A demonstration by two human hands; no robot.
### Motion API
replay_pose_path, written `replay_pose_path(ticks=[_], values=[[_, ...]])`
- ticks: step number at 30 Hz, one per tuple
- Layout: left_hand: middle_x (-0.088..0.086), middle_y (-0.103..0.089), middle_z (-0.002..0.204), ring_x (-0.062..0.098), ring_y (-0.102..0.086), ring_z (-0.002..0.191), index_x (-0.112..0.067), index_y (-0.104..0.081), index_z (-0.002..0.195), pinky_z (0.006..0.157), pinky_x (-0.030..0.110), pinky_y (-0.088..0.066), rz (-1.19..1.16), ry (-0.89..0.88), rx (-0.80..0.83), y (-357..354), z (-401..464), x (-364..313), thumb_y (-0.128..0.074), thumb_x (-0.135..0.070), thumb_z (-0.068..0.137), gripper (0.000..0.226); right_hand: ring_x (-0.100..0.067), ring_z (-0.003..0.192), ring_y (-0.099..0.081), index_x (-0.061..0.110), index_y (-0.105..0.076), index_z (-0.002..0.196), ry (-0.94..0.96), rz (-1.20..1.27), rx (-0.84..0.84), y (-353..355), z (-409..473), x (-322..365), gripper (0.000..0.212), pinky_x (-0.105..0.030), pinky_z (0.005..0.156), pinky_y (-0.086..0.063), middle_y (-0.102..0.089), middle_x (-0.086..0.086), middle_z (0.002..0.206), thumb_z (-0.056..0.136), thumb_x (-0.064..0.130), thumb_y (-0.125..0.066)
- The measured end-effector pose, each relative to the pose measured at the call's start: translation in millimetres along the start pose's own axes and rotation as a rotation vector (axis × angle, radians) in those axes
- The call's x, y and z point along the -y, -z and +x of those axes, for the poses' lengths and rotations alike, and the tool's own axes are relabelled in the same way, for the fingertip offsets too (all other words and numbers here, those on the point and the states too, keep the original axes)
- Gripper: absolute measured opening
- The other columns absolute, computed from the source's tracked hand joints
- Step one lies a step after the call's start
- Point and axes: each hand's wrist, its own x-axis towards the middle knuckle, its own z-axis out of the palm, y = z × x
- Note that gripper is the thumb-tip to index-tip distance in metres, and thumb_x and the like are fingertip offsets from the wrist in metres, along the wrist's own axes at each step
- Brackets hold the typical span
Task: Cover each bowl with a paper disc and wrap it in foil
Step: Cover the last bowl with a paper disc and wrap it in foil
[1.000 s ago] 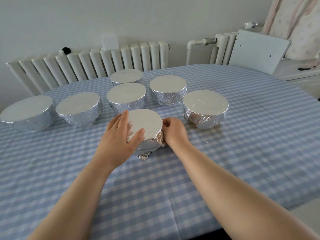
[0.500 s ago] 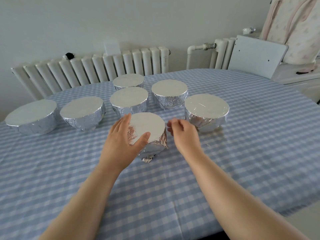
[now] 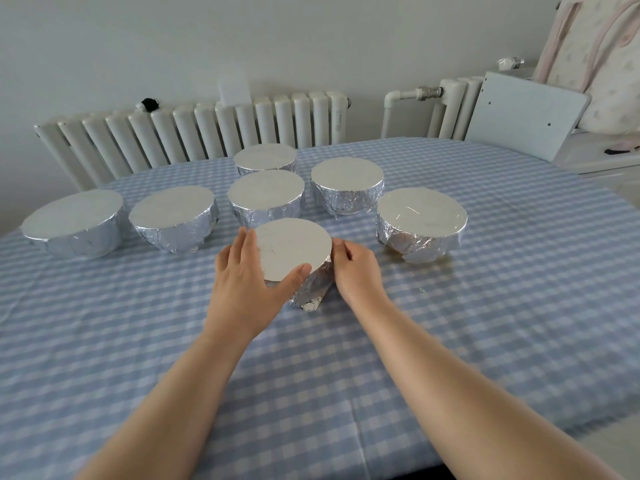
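Back at the foil-wrapped bowl [image 3: 294, 252] after lifting clear: right hand [image 3: 353, 268], fingers curled, pinching foil at its right side. Left hand [image 3: 242, 275] spread over the near-left rim, steadying. Centre of the checked tablecloth [image 3: 485, 306]. Six wrapped bowls [image 3: 266, 197] behind; apparently only final tucking left.

I see two bare forearms coming in from the bottom edge, no sleeves anywhere up to the frame cut. Left hand [image 3: 242, 282]: no rings, no watch, no glove; nails short and unpainted at the fingertips. Right hand [image 3: 356, 271]: same, bare wrist behind the fingers, no band or strap. No tattoos or marks visible.
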Motion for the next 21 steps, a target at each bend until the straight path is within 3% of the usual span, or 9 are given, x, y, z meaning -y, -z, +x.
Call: replay_pose_path(ticks=[2,6,9,13,17,21], values=[[0.003,-0.021,0.161,0.025,-0.017,0.144,-0.011,-0.022,0.152,0.115,0.038,-0.021,-0.009,0.015,0.009,-1.3,0.4,1.9,-0.04,-0.084,0.061,0.118,-0.01,0.059,-0.044,0.012,-0.055,0.073,-0.008,-0.024,-0.002,-1.3,-0.8,1.3,0.038,-0.022,0.05,-0.031,-0.051,0.005,0.062,0.105,0.029,-0.041],[0.003,-0.026,0.158,0.028,-0.022,0.141,-0.009,-0.024,0.15,0.113,0.04,-0.026,-0.016,0.03,0.012,-3.2,0.7,2.6,-0.043,-0.085,0.06,0.119,-0.01,0.055,-0.037,0.016,-0.043,0.059,-0.043,-0.038,0.001,-1.6,-0.4,2.4,0.047,-0.033,0.055,-0.026,-0.044,0.005,0.057,0.105,0.027,-0.042],[0.003,-0.023,0.159,0.028,-0.022,0.142,-0.01,-0.019,0.153,0.113,0.038,-0.025,-0.041,0.027,0.015,-2.9,-0.2,-0.4,-0.043,-0.083,0.059,0.121,-0.009,0.05,-0.033,0.017,-0.038,0.054,-0.073,-0.009,0.0,-1.9,1.4,1.3,0.05,-0.026,0.047,-0.025,-0.039,0.004,0.053,0.103,0.024,-0.044],[0.004,-0.025,0.157,0.029,-0.027,0.14,-0.011,-0.024,0.149,0.109,0.039,-0.028,-0.084,0.038,0.015,-3.5,0.6,0.6,-0.043,-0.085,0.057,0.12,-0.011,0.052,-0.038,0.016,-0.047,0.055,-0.177,0.1,0.021,-1.8,1.2,2.8,0.047,-0.025,0.05,-0.03,-0.045,0.003,0.053,0.102,0.025,-0.049],[0.004,-0.032,0.151,0.031,-0.034,0.134,-0.01,-0.031,0.141,0.105,0.041,-0.033,-0.109,0.038,0.011,-6.0,1.9,3.7,-0.045,-0.087,0.057,0.114,-0.015,0.06,-0.05,0.011,-0.06,0.062,-0.356,0.366,0.034,-3.2,3.2,5.1,0.037,-0.028,0.062,-0.043,-0.057,-0.001,0.061,0.096,0.025,-0.061],[0.004,-0.029,0.153,0.029,-0.032,0.137,-0.011,-0.028,0.145,0.108,0.04,-0.031,-0.128,0.038,0.003,-7.4,2.4,4.4,-0.046,-0.087,0.056,0.118,-0.016,0.061,-0.057,0.011,-0.065,0.069,-0.475,0.553,0.073,-0.8,8.9,7.1,0.024,-0.027,0.06,-0.052,-0.062,-0.006,0.069,0.092,0.008,-0.065]])
